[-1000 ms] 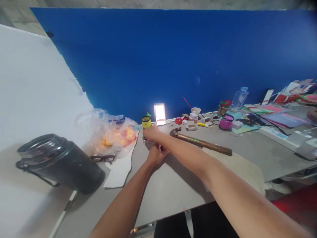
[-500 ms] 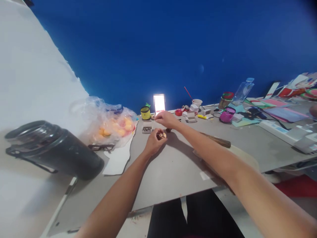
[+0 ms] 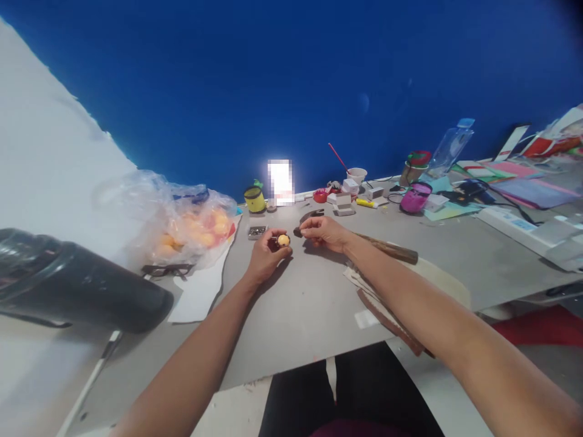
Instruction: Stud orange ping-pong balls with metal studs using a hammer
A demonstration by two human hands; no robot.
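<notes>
My left hand (image 3: 265,258) is closed around a small round yellow-orange object (image 3: 283,241) with a dark, studded-looking rim. To its right, my right hand (image 3: 324,233) has its thumb and fingers pinched together. Anything between those fingertips is too small to make out. Behind and under that hand lies a claw hammer, its curved metal head (image 3: 312,214) partly covered and its wooden handle (image 3: 392,249) running right beneath my forearm. A small open box of shiny metal pieces (image 3: 257,232) sits just beyond my left hand.
A dark flask (image 3: 86,282) stands at the left, near a plastic bag of orange things (image 3: 191,227) and eyeglasses (image 3: 167,271). A glowing screen (image 3: 281,182) is by the blue wall. Small boxes, a paper cup (image 3: 356,176), a plastic bottle (image 3: 450,155) and papers line the back right.
My right hand has drawn back to the right, away from the small metal pieces. The object in my left hand has turned, showing a plain yellow-orange side. The view has shifted slightly.
</notes>
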